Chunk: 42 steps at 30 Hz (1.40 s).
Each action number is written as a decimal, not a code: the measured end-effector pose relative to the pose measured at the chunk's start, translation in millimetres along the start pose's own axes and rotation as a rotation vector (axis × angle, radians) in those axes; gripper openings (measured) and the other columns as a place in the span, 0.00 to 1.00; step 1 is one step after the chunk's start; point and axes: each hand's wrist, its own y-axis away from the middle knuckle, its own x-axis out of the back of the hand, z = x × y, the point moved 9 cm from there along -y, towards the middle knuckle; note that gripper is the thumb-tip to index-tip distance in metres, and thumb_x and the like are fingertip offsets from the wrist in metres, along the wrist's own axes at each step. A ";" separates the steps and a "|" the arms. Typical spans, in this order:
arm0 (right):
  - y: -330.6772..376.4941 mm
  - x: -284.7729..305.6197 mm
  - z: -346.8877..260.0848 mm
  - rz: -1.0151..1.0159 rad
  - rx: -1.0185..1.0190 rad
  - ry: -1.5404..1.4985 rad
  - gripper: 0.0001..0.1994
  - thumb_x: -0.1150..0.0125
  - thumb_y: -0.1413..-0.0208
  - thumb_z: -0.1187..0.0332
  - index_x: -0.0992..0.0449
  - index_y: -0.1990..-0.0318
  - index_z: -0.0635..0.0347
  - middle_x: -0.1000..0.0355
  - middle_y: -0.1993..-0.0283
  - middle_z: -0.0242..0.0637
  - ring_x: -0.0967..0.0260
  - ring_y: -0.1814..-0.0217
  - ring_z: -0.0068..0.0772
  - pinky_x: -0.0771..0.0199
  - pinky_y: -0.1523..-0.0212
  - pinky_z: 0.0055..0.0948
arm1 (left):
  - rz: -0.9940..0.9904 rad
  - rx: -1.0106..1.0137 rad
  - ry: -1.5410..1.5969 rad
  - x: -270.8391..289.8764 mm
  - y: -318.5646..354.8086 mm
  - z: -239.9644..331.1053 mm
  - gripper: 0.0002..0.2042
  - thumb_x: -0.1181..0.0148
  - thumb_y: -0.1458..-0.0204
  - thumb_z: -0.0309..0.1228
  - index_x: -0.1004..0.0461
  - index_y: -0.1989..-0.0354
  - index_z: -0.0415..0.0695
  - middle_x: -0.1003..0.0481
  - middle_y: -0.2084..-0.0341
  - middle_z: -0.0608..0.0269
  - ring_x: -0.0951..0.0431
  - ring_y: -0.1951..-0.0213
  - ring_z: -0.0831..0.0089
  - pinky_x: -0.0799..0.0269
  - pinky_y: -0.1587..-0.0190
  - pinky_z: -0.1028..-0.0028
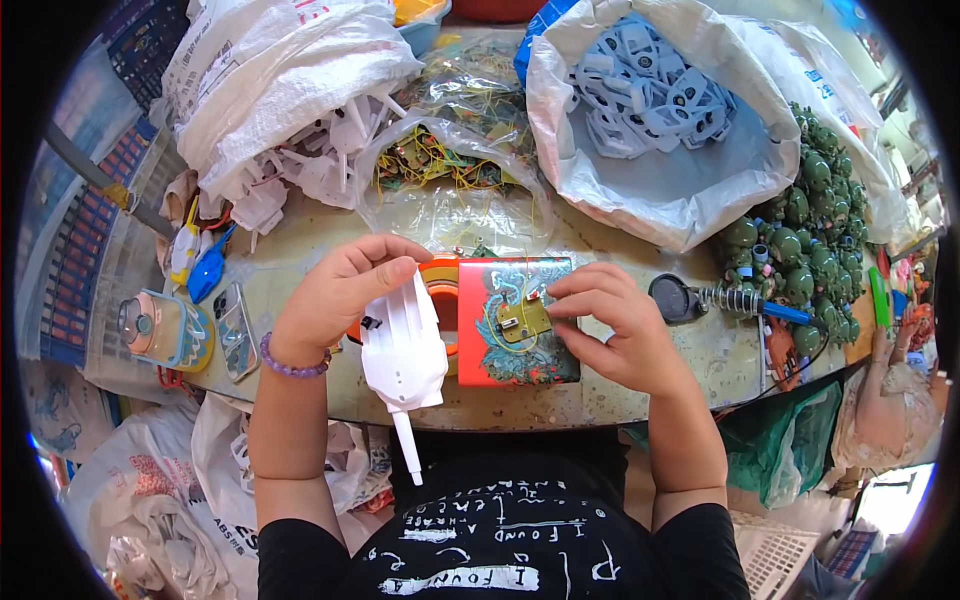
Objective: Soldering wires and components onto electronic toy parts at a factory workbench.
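Crowded all over is the round worktable [300,240], with bags of white plastic parts [655,80], wired bits [450,160] and green toy pieces [800,240].

From the head view, a white plastic shell [405,350] is gripped tight by the left hand [335,295]. A small circuit board [522,318] is pinched by the right hand [610,325] on top of a red tin box [515,320]. The thin yellow wires could be pulled loose if the board is tugged. The soldering iron [740,300] is lying close, so a sleeve could be burned.
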 end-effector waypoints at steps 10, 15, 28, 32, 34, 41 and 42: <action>-35.2 -40.4 -22.1 -0.143 -0.135 0.437 0.16 0.30 0.57 0.57 0.25 0.67 0.58 0.29 0.68 0.38 0.29 0.65 0.42 0.30 0.65 0.36 | 0.010 0.002 0.004 3.7 3.4 -6.6 0.15 0.42 0.42 0.36 0.27 0.52 0.39 0.24 0.66 0.69 0.25 0.66 0.85 0.29 0.63 0.82; -33.4 -38.7 -23.2 -0.259 -0.160 0.454 0.14 0.31 0.56 0.61 0.27 0.68 0.60 0.28 0.67 0.40 0.29 0.64 0.45 0.29 0.64 0.38 | 0.107 -0.086 0.142 15.0 7.8 0.2 0.17 0.43 0.42 0.38 0.28 0.50 0.40 0.23 0.66 0.66 0.24 0.65 0.80 0.28 0.61 0.78; -25.9 -21.9 38.7 -0.134 -0.385 -0.268 0.08 0.43 0.45 0.77 0.23 0.58 0.62 0.25 0.60 0.34 0.29 0.56 0.27 0.30 0.55 0.25 | 0.132 -0.285 1.135 21.4 11.2 -4.8 0.10 0.46 0.41 0.37 0.31 0.71 0.45 0.34 0.79 0.67 0.34 0.73 0.75 0.34 0.65 0.73; -37.2 -10.0 12.0 -0.063 -0.041 0.098 0.08 0.42 0.48 0.78 0.22 0.60 0.60 0.26 0.55 0.38 0.31 0.51 0.39 0.33 0.49 0.32 | -0.052 -0.385 1.169 4.8 13.4 5.7 0.10 0.51 0.41 0.36 0.31 0.71 0.44 0.37 0.81 0.68 0.35 0.74 0.75 0.35 0.64 0.72; -39.9 8.2 0.3 0.115 0.006 0.137 0.08 0.40 0.50 0.78 0.22 0.61 0.61 0.26 0.56 0.39 0.29 0.54 0.40 0.31 0.51 0.33 | -0.075 -0.405 1.183 -1.8 14.9 10.9 0.10 0.51 0.42 0.36 0.32 0.71 0.44 0.38 0.81 0.69 0.36 0.74 0.75 0.36 0.64 0.72; -35.7 -35.3 -77.5 0.126 0.110 0.065 0.11 0.32 0.56 0.77 0.22 0.62 0.60 0.24 0.64 0.41 0.25 0.62 0.41 0.25 0.62 0.32 | -0.225 -0.488 1.168 -26.5 16.2 27.3 0.09 0.54 0.43 0.37 0.32 0.71 0.47 0.40 0.82 0.72 0.39 0.74 0.77 0.39 0.65 0.74; -34.7 -36.8 -75.0 0.131 0.109 0.063 0.11 0.32 0.56 0.77 0.22 0.62 0.60 0.24 0.64 0.41 0.25 0.62 0.41 0.25 0.62 0.32 | -0.239 -0.499 1.179 -30.0 15.5 30.0 0.10 0.54 0.43 0.38 0.32 0.71 0.47 0.40 0.82 0.72 0.40 0.74 0.78 0.39 0.65 0.74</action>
